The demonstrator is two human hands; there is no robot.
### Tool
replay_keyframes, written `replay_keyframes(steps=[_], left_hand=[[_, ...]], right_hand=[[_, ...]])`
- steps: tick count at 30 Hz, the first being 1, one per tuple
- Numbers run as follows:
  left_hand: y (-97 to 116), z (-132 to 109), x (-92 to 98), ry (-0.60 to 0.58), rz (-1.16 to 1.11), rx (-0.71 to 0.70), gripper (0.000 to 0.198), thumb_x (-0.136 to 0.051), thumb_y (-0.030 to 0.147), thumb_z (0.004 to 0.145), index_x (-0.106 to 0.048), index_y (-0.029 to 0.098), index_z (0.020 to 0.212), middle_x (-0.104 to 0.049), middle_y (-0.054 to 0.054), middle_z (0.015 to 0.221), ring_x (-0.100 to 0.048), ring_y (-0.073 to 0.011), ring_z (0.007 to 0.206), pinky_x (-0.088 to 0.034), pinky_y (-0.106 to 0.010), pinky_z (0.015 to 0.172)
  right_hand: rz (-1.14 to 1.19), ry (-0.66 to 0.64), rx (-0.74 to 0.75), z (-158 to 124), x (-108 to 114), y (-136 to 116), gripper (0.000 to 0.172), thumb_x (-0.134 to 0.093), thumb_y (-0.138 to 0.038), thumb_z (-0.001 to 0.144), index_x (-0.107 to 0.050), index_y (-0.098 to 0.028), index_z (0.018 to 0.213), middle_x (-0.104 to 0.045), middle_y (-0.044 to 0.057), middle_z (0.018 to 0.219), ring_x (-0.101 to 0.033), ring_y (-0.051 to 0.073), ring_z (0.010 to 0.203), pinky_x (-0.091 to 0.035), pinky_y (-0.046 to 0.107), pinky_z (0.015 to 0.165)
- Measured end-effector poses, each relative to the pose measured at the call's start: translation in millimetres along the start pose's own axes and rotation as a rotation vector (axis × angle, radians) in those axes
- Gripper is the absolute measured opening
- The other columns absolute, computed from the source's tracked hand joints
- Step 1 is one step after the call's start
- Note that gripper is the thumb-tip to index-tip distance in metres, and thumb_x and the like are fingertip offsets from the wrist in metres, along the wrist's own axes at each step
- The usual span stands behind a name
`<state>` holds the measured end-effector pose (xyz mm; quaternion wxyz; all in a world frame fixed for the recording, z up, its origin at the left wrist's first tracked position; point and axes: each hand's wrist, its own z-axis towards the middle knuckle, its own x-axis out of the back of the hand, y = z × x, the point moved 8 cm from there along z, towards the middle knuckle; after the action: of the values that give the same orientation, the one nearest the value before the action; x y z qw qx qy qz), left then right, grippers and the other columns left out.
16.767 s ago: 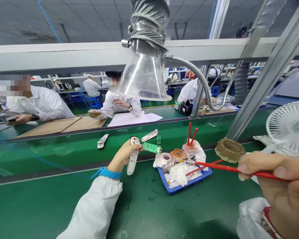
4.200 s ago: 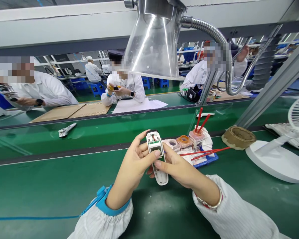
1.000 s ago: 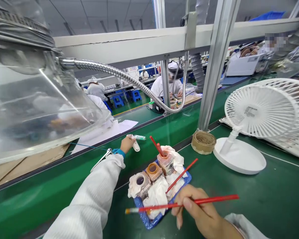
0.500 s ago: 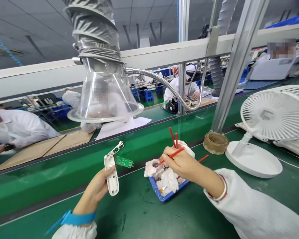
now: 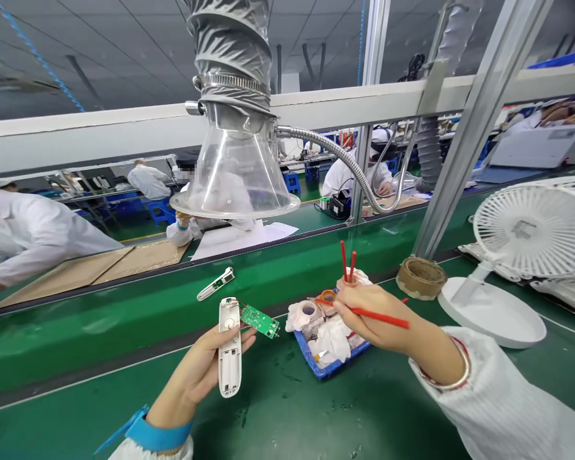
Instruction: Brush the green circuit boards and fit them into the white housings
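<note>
My left hand [image 5: 199, 370] grips a long white plastic housing [image 5: 230, 350] upright over the green bench. A small green circuit board [image 5: 259, 320] hangs out of the housing's top on wires. My right hand [image 5: 371, 313] pinches a red-handled brush [image 5: 381, 315], its tip over the small jars [image 5: 311, 310] in a blue tray [image 5: 333, 364]. The tray also holds white stained cloths and two more red brushes [image 5: 347, 263] standing in a jar. Another white housing part [image 5: 215, 283] lies on the conveyor belt behind.
A clear fume hood [image 5: 234, 172] on a flexible duct hangs above the belt. A white desk fan [image 5: 512, 255] and a brown tape roll [image 5: 420, 278] stand at the right. An aluminium post [image 5: 469, 128] rises behind the tray. Other people in white coats work across the belt.
My left hand has brought the housing closer and lower, with the circuit board swung to its right. My right hand has shifted slightly right, the brush now pointing at the jars.
</note>
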<state>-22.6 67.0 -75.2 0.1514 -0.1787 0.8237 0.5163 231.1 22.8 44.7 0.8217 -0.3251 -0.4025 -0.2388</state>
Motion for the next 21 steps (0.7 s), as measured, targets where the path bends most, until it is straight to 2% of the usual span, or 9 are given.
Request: replay_keyframes(steps=[4,7,12,14,17,18,21], left_hand=[[-5,1,-17.1,-0.075,0.007,0.032,0.016,-0.061,0.002,0.073,-0.064,0.007,0.089,-0.069,-0.017,0.096,-0.066,-0.0285,0.094,-0.053,-0.040,0.090],[-3,0,-22.8,-0.084,0.007,0.024,0.015,-0.061,0.002,0.073,-0.065,0.006,0.087,-0.069,-0.016,0.094,-0.067,-0.0280,0.091,-0.053,-0.040,0.090],[1,-10,-29.5,-0.101,0.029,0.024,0.015,-0.061,0.003,0.074,-0.064,0.007,0.088,-0.069,-0.016,0.094,-0.066,-0.0295,0.094,-0.051,-0.043,0.091],[-1,-15,-33.8,-0.120,0.042,0.039,0.016,-0.061,0.002,0.073,-0.064,0.008,0.087,-0.070,-0.014,0.090,-0.066,-0.0285,0.092,-0.051,-0.043,0.092],[-7,-20,-40.7,-0.141,0.056,0.063,0.014,-0.063,0.000,0.071,-0.064,0.009,0.082,-0.070,-0.011,0.080,-0.068,-0.0256,0.086,-0.050,-0.042,0.091],[-8,-21,-43.4,-0.151,0.057,0.071,0.014,-0.064,0.000,0.071,-0.064,0.009,0.082,-0.069,-0.010,0.078,-0.068,-0.0246,0.085,-0.050,-0.042,0.091],[-14,-23,-52.2,-0.191,0.053,0.095,0.017,-0.065,0.001,0.070,-0.065,0.010,0.085,-0.069,-0.008,0.078,-0.068,-0.0230,0.084,-0.050,-0.042,0.092]], right_hand=[[0.016,-0.021,0.082,-12,-1,-8,0.028,-0.028,-0.026,0.094,-0.032,-0.020,0.066,-0.038,-0.002,0.059,-0.036,0.012,0.052,-0.028,0.026,0.056],[0.017,-0.019,0.148,-16,1,-15,0.027,-0.031,-0.021,0.093,-0.033,-0.020,0.066,-0.037,-0.002,0.059,-0.033,0.011,0.051,-0.024,0.026,0.053],[0.038,0.079,0.171,-22,11,-17,0.027,-0.034,-0.016,0.090,-0.035,-0.019,0.064,-0.037,-0.003,0.055,-0.033,0.011,0.048,-0.025,0.027,0.049],[0.160,0.202,0.115,-27,22,-12,0.026,-0.037,-0.016,0.091,-0.040,-0.019,0.065,-0.041,-0.002,0.056,-0.039,0.011,0.049,-0.030,0.026,0.050],[0.507,0.481,0.018,-41,37,0,0.023,-0.037,-0.017,0.094,-0.053,-0.019,0.078,-0.054,0.000,0.066,-0.052,0.011,0.053,-0.041,0.025,0.051],[0.613,0.533,-0.001,-44,37,2,0.022,-0.037,-0.019,0.094,-0.055,-0.020,0.083,-0.056,0.001,0.069,-0.053,0.011,0.053,-0.043,0.025,0.050],[0.753,0.512,-0.028,-41,23,2,0.021,-0.038,-0.023,0.095,-0.056,-0.019,0.085,-0.060,0.003,0.073,-0.056,0.012,0.053,-0.045,0.025,0.047]])
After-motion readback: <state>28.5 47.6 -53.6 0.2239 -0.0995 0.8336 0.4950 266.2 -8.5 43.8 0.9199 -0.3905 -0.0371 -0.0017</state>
